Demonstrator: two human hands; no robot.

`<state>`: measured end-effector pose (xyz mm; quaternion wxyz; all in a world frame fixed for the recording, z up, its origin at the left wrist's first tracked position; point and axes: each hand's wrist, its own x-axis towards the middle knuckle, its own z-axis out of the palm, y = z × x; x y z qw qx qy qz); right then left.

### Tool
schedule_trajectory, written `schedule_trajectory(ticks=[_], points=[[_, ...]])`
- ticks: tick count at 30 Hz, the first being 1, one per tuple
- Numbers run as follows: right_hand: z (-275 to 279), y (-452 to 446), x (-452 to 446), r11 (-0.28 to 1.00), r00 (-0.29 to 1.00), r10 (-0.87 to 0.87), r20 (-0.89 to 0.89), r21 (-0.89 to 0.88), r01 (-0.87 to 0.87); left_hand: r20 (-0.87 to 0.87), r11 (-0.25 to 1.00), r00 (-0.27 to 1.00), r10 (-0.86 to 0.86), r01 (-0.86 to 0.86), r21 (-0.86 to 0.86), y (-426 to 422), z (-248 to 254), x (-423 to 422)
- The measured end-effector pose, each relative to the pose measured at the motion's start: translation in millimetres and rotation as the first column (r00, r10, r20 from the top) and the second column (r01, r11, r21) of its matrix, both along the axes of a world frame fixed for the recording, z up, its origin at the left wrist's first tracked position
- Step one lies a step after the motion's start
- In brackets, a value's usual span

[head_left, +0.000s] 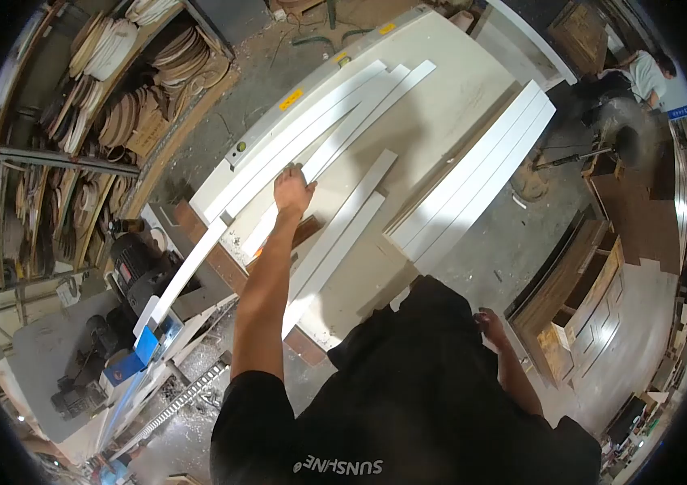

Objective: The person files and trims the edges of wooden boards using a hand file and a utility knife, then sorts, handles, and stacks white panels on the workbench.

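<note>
Several long white strips [331, 149] lie lengthwise on a pale table. My left hand [293, 192] reaches over the left group, its fingers and thumb bent around one white strip; the fingertips are partly hidden. Beside it, two shorter white strips [343, 218] rest in the middle. A stack of wider white boards [477, 174] sits along the table's right edge. My right hand [489, 325] hangs low beside my body, away from the boards, with loosely bent fingers and nothing visible in it.
A pale table [432, 48] has yellow labels on its left side. Left of it stand a machine with a dark motor [135, 263] and a shelf [60, 158] of curved wooden pieces. Wooden cabinet parts [578, 303] stand right. Another person [646, 77] is at the upper right.
</note>
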<state>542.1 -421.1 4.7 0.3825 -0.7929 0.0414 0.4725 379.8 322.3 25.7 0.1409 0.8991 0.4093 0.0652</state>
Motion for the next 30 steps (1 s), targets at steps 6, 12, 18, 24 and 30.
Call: schedule_trajectory(ticks=[6, 12, 18, 24, 30], points=[[-49.8, -17.3, 37.6, 0.960, 0.960, 0.140, 0.243, 0.203, -0.192, -0.040, 0.997, 0.998, 0.054, -0.056, -0.052, -38.0, 68.0, -27.0], [-17.9, -17.6, 19.7, 0.946, 0.922, 0.323, 0.215, -0.052, -0.320, 0.163, 0.994, 0.983, 0.087, -0.074, -0.083, -132.7, 60.2, -148.9], [-76.5, -76.0, 31.0, 0.653, 0.652, 0.745, 0.139, -0.351, -0.671, 0.092, 0.980, 0.983, 0.160, -0.147, -0.133, -215.5, 37.0, -240.3], [-29.9, 5.4, 87.3, 0.902, 0.898, 0.426, 0.113, -0.135, -0.411, 0.055, 0.973, 0.980, 0.190, -0.181, -0.142, -214.3, 38.3, -250.6], [-8.9, 88.4, 145.2, 0.869, 0.852, 0.494, 0.172, -0.109, -0.482, -0.089, 0.956, 0.973, 0.212, -0.226, -0.186, -208.8, 39.9, -239.3]])
